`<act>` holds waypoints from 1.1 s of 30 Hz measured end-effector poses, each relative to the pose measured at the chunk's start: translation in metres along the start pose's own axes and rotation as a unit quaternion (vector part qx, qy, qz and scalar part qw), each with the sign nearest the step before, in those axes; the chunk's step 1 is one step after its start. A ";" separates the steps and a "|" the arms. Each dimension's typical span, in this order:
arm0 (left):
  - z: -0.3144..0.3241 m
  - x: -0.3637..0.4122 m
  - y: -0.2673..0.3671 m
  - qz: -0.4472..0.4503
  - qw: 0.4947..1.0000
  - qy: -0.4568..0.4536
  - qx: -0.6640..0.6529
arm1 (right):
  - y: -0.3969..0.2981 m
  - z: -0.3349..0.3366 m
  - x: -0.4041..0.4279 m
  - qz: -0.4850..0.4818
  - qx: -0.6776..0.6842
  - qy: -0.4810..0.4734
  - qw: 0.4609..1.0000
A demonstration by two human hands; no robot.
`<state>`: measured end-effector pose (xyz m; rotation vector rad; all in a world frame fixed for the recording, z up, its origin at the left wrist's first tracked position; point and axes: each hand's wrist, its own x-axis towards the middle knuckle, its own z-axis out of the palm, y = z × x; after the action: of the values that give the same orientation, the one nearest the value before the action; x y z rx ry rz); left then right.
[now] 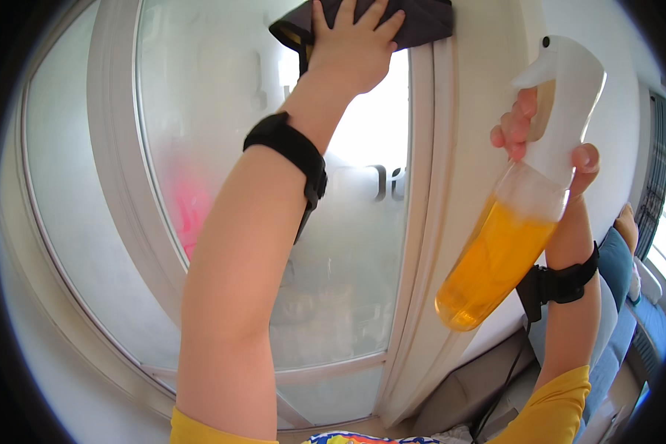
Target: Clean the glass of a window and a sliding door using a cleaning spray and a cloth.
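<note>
My left hand [352, 47] is spread over a dark grey cloth [427, 22] at the top of the view, pressing it against the frosted glass door [349, 299] near its frame. The cloth has a dark edge and a yellowish underside, and its upper part is cut off by the picture's rim. On the right, my right hand [585, 161] grips a spray bottle [494, 261] by its white trigger head, fingers around the trigger side. The bottle is clear, tilted, and partly filled with orange-yellow liquid. It is apart from the door.
A pale door frame [422, 222] runs beside the glass, with a white wall [577, 16] to its right. Behind the glass is a blurred pink shape [188, 205]. A blue sofa [610, 338] with cushions and a brown padded piece [466, 383] stand at the lower right. A black cable [502, 388] hangs from my right wrist strap.
</note>
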<state>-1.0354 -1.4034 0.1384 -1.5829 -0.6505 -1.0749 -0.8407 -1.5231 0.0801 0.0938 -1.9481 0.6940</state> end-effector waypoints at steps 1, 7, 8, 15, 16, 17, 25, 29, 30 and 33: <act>0.006 -0.009 0.004 -0.002 1.000 0.027 0.007 | -0.001 -0.001 -0.001 0.000 -0.013 0.004 1.000; -0.001 -0.192 0.071 0.152 0.978 -0.133 -0.059 | -0.002 -0.007 -0.006 0.001 -0.022 0.003 1.000; -0.001 -0.216 0.064 0.198 0.958 -0.163 -0.127 | -0.002 -0.006 -0.004 0.009 -0.021 -0.013 1.000; -0.042 -0.118 -0.109 -0.001 0.996 -0.025 0.083 | -0.011 -0.010 0.000 0.083 -0.028 -0.058 0.994; -0.059 -0.102 -0.132 -0.067 0.994 0.005 0.082 | -0.012 -0.010 0.001 0.082 -0.024 -0.058 0.995; -0.068 -0.093 -0.144 -0.132 0.988 0.039 0.076 | -0.010 -0.012 0.002 0.084 -0.026 -0.056 0.995; -0.035 -0.178 -0.033 -0.140 0.990 0.010 0.035 | -0.025 -0.054 0.000 0.102 0.012 -0.158 0.982; -0.049 -0.333 0.055 -0.171 0.962 -0.214 0.005 | 0.014 -0.051 -0.001 0.057 0.099 -0.156 0.981; -0.052 -0.364 0.079 -0.138 0.962 -0.237 -0.002 | -0.008 -0.036 0.008 0.070 0.121 -0.174 0.975; -0.059 -0.424 0.093 -0.082 0.960 -0.266 -0.042 | -0.007 -0.032 0.021 0.084 0.210 -0.227 0.947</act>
<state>-1.1640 -1.4362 -0.2796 -1.9392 -1.1229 -0.7965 -0.8226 -1.5078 0.1113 0.3827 -2.2258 1.2865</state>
